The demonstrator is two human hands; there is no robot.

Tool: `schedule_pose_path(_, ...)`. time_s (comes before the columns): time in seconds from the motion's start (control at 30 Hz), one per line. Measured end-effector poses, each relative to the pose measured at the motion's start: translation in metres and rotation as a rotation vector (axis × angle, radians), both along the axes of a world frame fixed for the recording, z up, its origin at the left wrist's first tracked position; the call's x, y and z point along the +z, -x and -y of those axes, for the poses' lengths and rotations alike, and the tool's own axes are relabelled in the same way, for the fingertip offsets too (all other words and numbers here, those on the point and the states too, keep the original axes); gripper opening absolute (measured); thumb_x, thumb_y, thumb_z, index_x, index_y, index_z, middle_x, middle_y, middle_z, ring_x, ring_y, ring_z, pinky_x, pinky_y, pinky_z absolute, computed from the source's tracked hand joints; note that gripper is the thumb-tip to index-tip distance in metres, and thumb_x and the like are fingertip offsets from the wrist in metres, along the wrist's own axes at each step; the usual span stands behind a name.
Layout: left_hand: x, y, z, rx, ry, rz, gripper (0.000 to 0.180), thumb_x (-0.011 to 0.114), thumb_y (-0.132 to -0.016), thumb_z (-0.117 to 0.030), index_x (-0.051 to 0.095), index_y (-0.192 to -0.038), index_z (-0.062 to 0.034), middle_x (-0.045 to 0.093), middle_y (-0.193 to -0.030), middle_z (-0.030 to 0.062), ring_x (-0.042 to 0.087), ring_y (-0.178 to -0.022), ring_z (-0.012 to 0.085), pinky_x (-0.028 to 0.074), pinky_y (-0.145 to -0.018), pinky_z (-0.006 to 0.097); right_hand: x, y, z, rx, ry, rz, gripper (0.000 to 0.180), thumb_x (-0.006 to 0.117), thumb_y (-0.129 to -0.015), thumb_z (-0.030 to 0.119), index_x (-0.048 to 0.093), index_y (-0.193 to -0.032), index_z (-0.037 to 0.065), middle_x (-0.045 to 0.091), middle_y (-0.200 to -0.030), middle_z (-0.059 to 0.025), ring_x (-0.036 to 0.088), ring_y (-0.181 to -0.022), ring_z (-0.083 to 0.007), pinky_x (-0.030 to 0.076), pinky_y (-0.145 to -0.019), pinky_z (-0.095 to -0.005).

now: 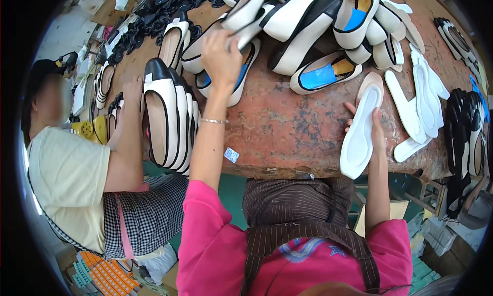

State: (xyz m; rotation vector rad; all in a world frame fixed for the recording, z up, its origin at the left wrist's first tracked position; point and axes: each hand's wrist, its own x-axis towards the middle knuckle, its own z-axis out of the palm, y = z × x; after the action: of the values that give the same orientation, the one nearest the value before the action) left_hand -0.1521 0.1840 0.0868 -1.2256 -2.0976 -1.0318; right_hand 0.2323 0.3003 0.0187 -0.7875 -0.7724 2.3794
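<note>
My right hand [379, 130] is closed around a white insole [358, 137] with a beige end, thumb on one edge and fingertips showing past the other. It hangs over the table's near edge. My left hand [222, 60] reaches to the shoe pile, its fingers curled on the edge of a white shoe with black trim [249, 33], which is smeared by motion. Below that hand lies another white shoe [237, 93] with blue inside. To its right rests a white shoe [328, 74] with a blue and yellow inside.
Loose white insoles [423, 103] lie to the right on the worn red table [287, 137]. A row of nested white shoes [167, 121] stands at the left, next to a co-worker [72, 178]. Black shoe parts [154, 13] are heaped behind; dark shoes [465, 131] line the far right.
</note>
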Motion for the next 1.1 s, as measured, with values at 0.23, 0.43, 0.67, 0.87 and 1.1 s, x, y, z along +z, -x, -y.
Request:
schedule_pose_path(0.23,-0.003,-0.045,-0.023,0.037,-0.122,-0.171,0.031,0.069,-0.078,-0.006,0.062,-0.108,-0.0033,0.057,-0.117,0.0163,0.053,-0.111,0.0361,0.041,-0.096,0.046,0.009,-0.026,0.0,-0.105,-0.048,-0.048,0.069,0.036,-0.102,0.055,0.023,-0.154,0.012,0.052,-0.138,-0.0238,0.062,-0.08,-0.0225,0.06,-0.074,-0.0407)
schedule_pose_path(0.43,-0.023,-0.103,-0.052,-0.239,0.134,0.095,0.06,0.077,-0.078,-0.02,0.049,-0.128,-0.0025,0.052,-0.129,0.0201,0.05,-0.118,0.0411,0.042,-0.1,0.047,0.007,-0.018,0.023,-0.01,0.063,-0.126,0.07,0.037,-0.102,0.054,0.023,-0.154,0.01,0.052,-0.135,-0.0262,0.066,-0.085,-0.0254,0.06,-0.072,-0.041)
schedule_pose_path(0.67,-0.002,-0.055,-0.056,-0.124,0.042,0.335,0.035,0.055,-0.088,-0.007,0.054,-0.123,-0.0049,0.068,-0.087,0.0228,0.065,-0.077,0.0423,0.051,-0.072,0.048,0.031,-0.027,0.0,-0.121,-0.068,0.216,0.074,0.027,-0.105,0.054,0.043,-0.141,-0.008,0.068,-0.082,-0.014,0.069,-0.072,-0.0206,0.06,-0.063,-0.0319)
schedule_pose_path(0.87,0.023,-0.034,-0.061,0.016,-0.06,0.135,0.03,0.052,-0.082,0.003,0.066,-0.108,-0.002,0.07,-0.09,0.0231,0.068,-0.084,0.0399,0.051,-0.078,0.045,0.036,-0.04,-0.004,-0.25,-0.154,0.156,0.068,0.029,-0.105,0.052,0.027,-0.153,0.004,0.062,-0.121,-0.0214,0.068,-0.077,-0.021,0.061,-0.065,-0.0351)
schedule_pose_path(1.1,0.081,0.018,-0.09,0.455,0.182,0.061,0.035,0.056,-0.081,-0.01,0.068,-0.114,-0.0135,0.072,-0.1,0.0193,0.068,-0.095,0.0381,0.052,-0.081,0.049,0.009,-0.04,0.007,-0.171,-0.117,0.129,0.071,0.028,-0.105,0.054,0.024,-0.154,0.003,0.056,-0.132,-0.0228,0.067,-0.079,-0.0204,0.06,-0.071,-0.0355)
